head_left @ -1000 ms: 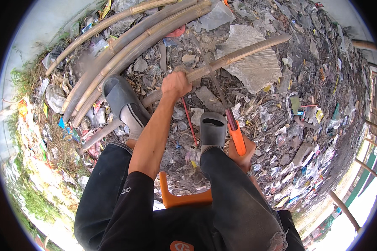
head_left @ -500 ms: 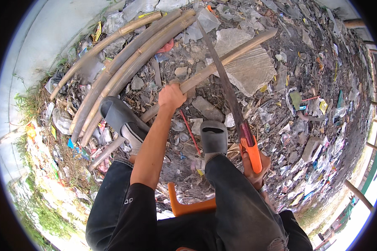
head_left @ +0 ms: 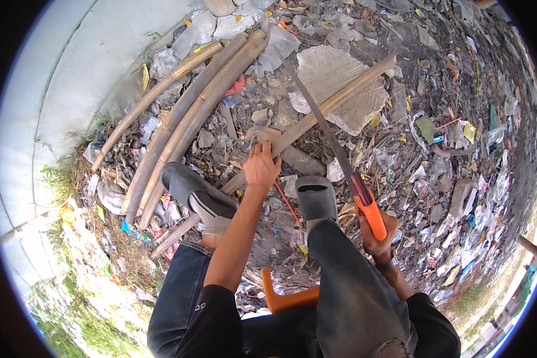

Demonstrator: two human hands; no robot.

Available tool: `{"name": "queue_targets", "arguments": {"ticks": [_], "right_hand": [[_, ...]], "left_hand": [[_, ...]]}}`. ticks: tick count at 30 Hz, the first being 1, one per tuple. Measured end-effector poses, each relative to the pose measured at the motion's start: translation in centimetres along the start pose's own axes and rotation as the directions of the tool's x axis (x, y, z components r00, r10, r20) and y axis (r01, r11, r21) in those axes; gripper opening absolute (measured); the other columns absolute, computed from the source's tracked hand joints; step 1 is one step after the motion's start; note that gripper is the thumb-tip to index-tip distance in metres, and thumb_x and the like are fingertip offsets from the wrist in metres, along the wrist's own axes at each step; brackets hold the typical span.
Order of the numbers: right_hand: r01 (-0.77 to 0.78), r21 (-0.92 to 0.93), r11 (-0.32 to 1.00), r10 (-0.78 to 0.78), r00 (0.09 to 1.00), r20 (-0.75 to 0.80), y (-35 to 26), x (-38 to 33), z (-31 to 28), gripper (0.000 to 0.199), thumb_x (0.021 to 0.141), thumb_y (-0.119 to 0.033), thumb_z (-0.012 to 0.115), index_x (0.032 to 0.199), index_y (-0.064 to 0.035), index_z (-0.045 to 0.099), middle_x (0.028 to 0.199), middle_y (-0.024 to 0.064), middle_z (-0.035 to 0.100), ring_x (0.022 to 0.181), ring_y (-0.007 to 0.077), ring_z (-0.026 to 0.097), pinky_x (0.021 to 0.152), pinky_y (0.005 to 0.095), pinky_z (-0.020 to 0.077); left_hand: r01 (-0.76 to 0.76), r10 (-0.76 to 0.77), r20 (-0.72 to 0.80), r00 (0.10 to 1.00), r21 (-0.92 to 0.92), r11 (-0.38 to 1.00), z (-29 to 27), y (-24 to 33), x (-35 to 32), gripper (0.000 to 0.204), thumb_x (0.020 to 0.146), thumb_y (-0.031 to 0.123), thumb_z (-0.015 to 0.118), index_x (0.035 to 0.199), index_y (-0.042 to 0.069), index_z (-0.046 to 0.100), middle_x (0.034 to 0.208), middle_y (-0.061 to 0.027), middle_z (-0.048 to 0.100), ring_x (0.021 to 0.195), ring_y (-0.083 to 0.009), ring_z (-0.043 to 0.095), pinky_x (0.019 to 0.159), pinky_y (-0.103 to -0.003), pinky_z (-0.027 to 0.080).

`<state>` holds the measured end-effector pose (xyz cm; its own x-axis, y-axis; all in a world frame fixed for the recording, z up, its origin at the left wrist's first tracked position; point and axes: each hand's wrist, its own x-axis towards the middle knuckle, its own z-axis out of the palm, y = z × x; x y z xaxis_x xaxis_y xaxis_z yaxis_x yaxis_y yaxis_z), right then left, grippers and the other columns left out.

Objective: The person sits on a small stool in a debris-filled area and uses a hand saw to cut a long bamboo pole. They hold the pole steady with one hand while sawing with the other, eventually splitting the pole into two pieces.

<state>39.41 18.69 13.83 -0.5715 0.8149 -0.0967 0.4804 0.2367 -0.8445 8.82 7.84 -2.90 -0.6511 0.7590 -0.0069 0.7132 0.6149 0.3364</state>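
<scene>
A split bamboo pole (head_left: 295,130) slants across the ground, from the far right down to the near left. My left hand (head_left: 261,165) grips it from above, fingers curled over its edge. In my right hand (head_left: 380,234) is a handsaw (head_left: 335,146), held by its orange handle beside my right shin. The blade points away from me and crosses the pole between my left hand and the pole's far end. Whether its teeth have cut in cannot be made out. Under my left boot (head_left: 200,191) passes the pole's near part; my right boot (head_left: 316,200) stands close to it.
Several bamboo poles (head_left: 182,116) lie side by side at the left, near a pale wall (head_left: 59,89). A broken concrete slab (head_left: 334,83) lies beneath the far end of the held pole. Plastic scraps and stones litter the ground. An orange curved piece (head_left: 280,298) is below me.
The view has shifted a little. The saw's handle is slightly farther forward. My left hand stays on the pole, its fingers lying somewhat looser over the top.
</scene>
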Motion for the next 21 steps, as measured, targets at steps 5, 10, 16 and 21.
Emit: {"name": "queue_targets", "arguments": {"ticks": [5,10,16,21], "right_hand": [[-0.080,0.063,0.995,0.078,0.997,0.023,-1.9,0.4,1.1,0.009,0.084,-0.006,0.072,0.082,0.0020,0.068,0.061,0.0073,0.062,0.051,0.0134,0.058,0.052,0.0309,0.0476],[0.015,0.080,0.997,-0.020,0.998,0.061,-2.5,1.2,1.1,0.009,0.081,-0.005,0.072,0.076,-0.0005,0.066,0.059,0.0084,0.061,0.047,0.0186,0.059,0.049,0.0327,0.0468],[0.166,-0.050,0.985,-0.160,0.981,0.105,-0.6,1.4,0.2,0.011,0.080,-0.007,0.073,0.074,-0.0012,0.066,0.059,0.0091,0.060,0.046,0.0213,0.060,0.048,0.0338,0.0473],[-0.034,0.050,0.998,0.029,0.994,0.105,0.0,0.6,0.1,0.011,0.081,-0.009,0.073,0.077,-0.0004,0.068,0.059,0.0084,0.062,0.049,0.0163,0.062,0.050,0.0314,0.0486]], "left_hand": [[0.215,-0.227,0.248,0.942,0.075,0.974,1.0,-0.1,0.7,0.053,0.086,0.032,0.076,0.127,0.004,0.059,0.096,-0.0204,0.071,0.097,-0.0384,0.071,0.086,-0.051,0.057],[0.243,-0.087,0.569,0.818,-0.204,0.948,0.1,-5.7,6.1,0.042,0.076,0.028,0.082,0.097,-0.005,0.070,0.087,-0.0190,0.075,0.072,-0.0280,0.073,0.066,-0.042,0.058],[0.410,-0.010,0.728,0.686,-0.375,0.832,-0.9,-5.1,6.9,0.052,0.071,0.028,0.088,0.104,-0.006,0.068,0.072,-0.0096,0.069,0.057,-0.0236,0.065,0.056,-0.037,0.053],[-0.083,0.100,-0.160,0.982,0.106,0.991,0.5,-0.6,0.3,0.046,0.083,0.037,0.077,0.115,0.006,0.069,0.089,-0.0180,0.075,0.089,-0.0364,0.074,0.077,-0.049,0.059]]}}
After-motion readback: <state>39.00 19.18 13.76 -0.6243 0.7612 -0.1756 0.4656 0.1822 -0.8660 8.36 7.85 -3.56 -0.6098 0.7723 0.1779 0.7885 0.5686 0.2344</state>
